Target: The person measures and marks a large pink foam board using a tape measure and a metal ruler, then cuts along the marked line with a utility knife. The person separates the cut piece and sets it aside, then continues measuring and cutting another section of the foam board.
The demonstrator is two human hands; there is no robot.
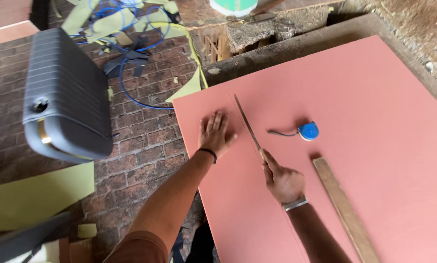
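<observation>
Head view: right hand [283,181] grips the handle of a long blade [247,124] lying on the pink sheet [374,122], blade pointing up-left away from the fingers; left hand [215,132] pressed flat, fingers spread, just left of it.

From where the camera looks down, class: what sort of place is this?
Probably a small upholstery or foam-cutting workshop: a large pink sheet is being cut with a long blade, a tape measure lies nearby, and offcuts litter the brick floor.
</observation>
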